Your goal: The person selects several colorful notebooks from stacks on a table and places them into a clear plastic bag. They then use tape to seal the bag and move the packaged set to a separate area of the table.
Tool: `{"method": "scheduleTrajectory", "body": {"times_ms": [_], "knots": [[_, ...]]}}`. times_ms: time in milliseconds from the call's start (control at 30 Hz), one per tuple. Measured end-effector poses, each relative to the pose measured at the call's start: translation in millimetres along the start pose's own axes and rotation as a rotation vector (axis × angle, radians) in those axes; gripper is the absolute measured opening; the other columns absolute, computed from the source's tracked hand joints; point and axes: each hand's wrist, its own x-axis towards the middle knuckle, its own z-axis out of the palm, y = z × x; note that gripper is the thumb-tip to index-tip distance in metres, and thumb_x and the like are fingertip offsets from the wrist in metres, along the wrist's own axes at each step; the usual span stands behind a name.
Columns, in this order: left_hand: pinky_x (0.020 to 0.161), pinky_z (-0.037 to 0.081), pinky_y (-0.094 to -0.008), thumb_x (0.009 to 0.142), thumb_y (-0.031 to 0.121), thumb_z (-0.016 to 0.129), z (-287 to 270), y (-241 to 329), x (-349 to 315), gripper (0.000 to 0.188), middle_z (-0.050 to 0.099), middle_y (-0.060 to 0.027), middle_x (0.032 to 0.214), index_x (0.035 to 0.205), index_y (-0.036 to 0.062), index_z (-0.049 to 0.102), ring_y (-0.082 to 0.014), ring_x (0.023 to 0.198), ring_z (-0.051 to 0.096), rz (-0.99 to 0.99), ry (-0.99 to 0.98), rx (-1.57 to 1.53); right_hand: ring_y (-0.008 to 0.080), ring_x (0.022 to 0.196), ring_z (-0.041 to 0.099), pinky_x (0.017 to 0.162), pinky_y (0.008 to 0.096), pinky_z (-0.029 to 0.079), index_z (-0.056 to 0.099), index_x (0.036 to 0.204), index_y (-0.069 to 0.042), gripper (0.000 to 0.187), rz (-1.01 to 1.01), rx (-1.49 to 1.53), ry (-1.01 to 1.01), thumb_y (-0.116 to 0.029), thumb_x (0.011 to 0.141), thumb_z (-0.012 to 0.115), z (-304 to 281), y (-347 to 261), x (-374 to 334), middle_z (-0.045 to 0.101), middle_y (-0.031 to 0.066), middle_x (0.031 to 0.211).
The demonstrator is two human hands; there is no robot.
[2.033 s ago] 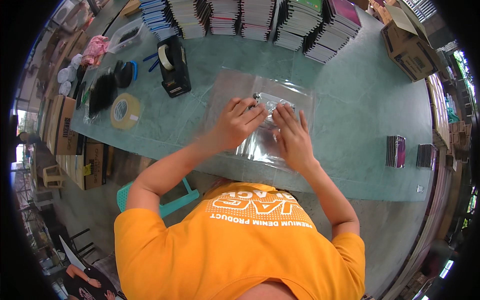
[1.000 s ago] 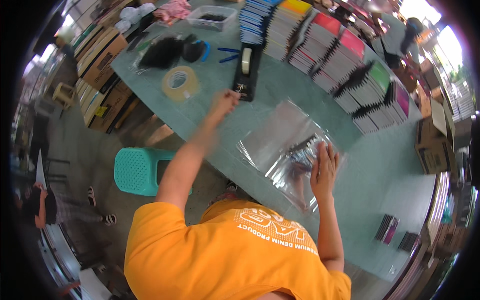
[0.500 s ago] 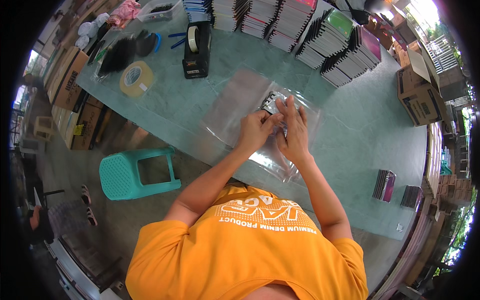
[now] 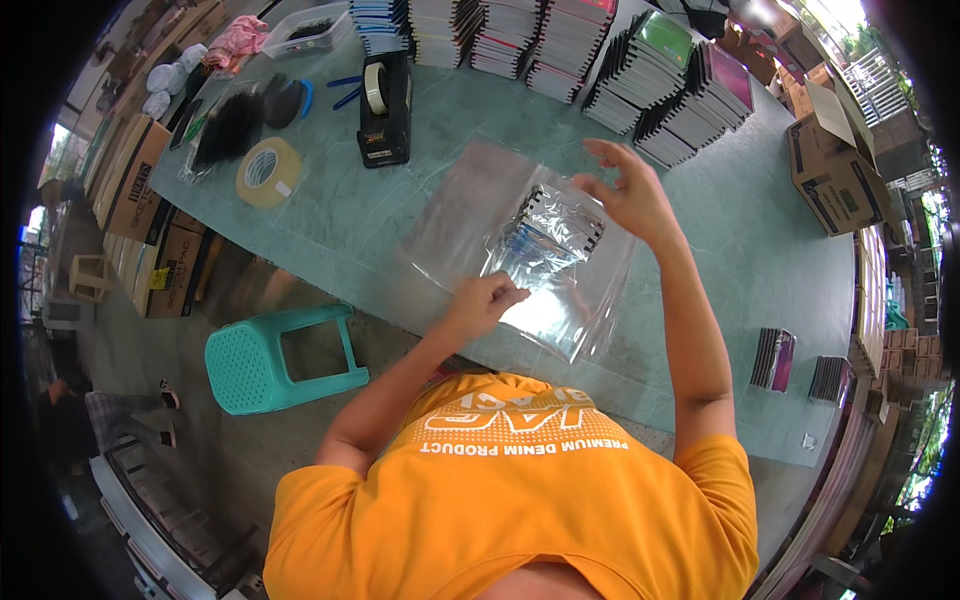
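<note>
Black ring-bound notebooks (image 4: 553, 228) lie near the middle of the table under shiny clear film, on a layer of clear plastic bags (image 4: 455, 205). My left hand (image 4: 480, 308) is at the near left edge of the film, its fingers curled and pinched together on a clear plastic bag (image 4: 545, 310). My right hand (image 4: 632, 195) is raised beyond the right side of the notebooks, its fingers apart and nothing in them.
Stacked ring-bound notebooks (image 4: 640, 75) line the table's far side. A tape dispenser (image 4: 386, 110), a tape roll (image 4: 268, 172) and a plastic tub (image 4: 306, 32) are at far left. Two small stacks (image 4: 773, 358) sit at right. A stool (image 4: 285, 360) stands left; a carton (image 4: 840, 165), right.
My hands have moved apart: the right went up and right off the notebooks, the left came back toward me. The film-covered notebooks are now uncovered by my hands.
</note>
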Motion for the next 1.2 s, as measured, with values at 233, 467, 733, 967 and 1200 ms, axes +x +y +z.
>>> {"method": "scheduleTrajectory", "body": {"times_ms": [233,467,733,967,1200], "knots": [[0.057,0.045,-0.0318,0.085,0.016,0.057,-60.1,-17.7,19.2,0.015,0.06,-0.0081,0.072,0.094,0.0052,0.062,-0.0163,0.062,0.055,-0.017,0.305,0.059,0.0187,0.098,0.057,0.085,0.0294,0.044,0.047,0.126,-0.001,0.069,0.35,0.395,-0.371,-0.029,0.07,0.076,22.8,7.3,-22.2,0.06,0.0112,0.107],[0.068,0.044,-0.0377,0.08,0.03,0.064,-225.6,-35.3,121.9,0.029,0.057,-0.0107,0.069,0.084,0.0012,0.064,-0.0249,0.064,0.054,-0.092,0.895,-0.016,0.0135,0.096,0.055,0.085,0.0257,0.042,0.048,0.126,0.0,0.058,0.338,0.861,-0.206,-0.015,0.075,0.072,42.6,18.6,-37.9,0.06,0.0058,0.104],[0.057,0.044,-0.03,0.08,0.02,0.065,-205.7,-14.1,114.4,0.021,0.058,-0.0041,0.066,0.08,-0.0006,0.062,-0.0171,0.06,0.055,-0.081,0.791,-0.232,0.0145,0.101,0.053,0.091,0.0265,0.039,0.047,0.126,0.001,0.052,0.383,0.973,-0.218,-0.009,0.078,0.066,40.5,19.5,-36.5,0.057,0.0068,0.112],[0.046,0.042,-0.0261,0.08,0.012,0.062,-242.6,-49.7,62.7,0.01,0.061,-0.0052,0.067,0.085,0.0031,0.063,-0.0113,0.053,0.054,-0.241,0.561,0.555,0.0139,0.106,0.05,0.094,0.0264,0.036,0.044,0.13,-0.001,0.05,0.319,1.105,-0.355,-0.006,0.083,0.06,44.7,20.8,-32.8,0.054,0.0063,0.119],[0.039,0.035,-0.0161,0.085,0.032,0.064,-26.8,59.8,14.5,0.029,0.055,-0.0002,0.058,0.074,0.0051,0.061,-0.0035,0.044,0.046,-0.208,0.16,-0.537,0.0132,0.105,0.05,0.094,0.0255,0.036,0.042,0.133,-0.005,0.047,0.269,1.139,-0.353,-0.009,0.088,0.055,43.5,27.4,-34.3,0.054,0.0062,0.119]]}}
